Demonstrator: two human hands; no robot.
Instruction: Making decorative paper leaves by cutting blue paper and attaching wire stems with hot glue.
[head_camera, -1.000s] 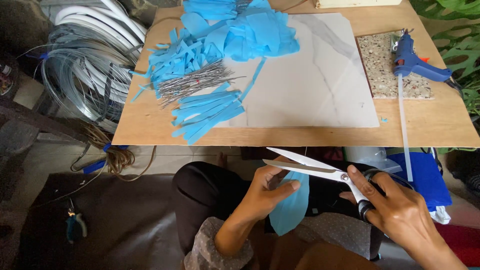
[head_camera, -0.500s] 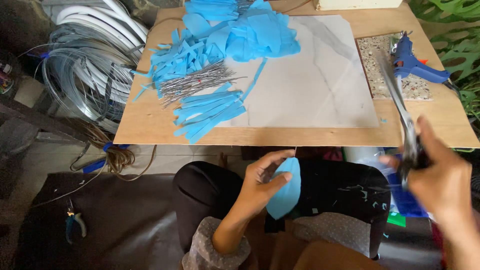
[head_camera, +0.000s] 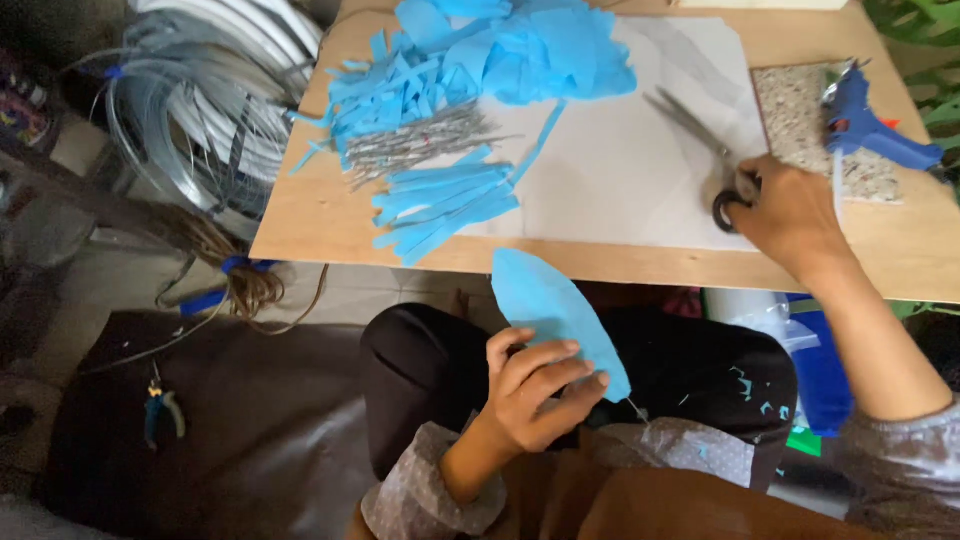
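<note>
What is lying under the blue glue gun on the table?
The blue glue gun rests on a speckled slab, which lies on the wooden board. The slab's part beneath the gun is covered.

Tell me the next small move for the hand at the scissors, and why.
Probably let go of the scissors and draw the right hand back. The blades already lie flat on the grey sheet, and the left hand holds the cut blue petal alone over the lap.
</note>
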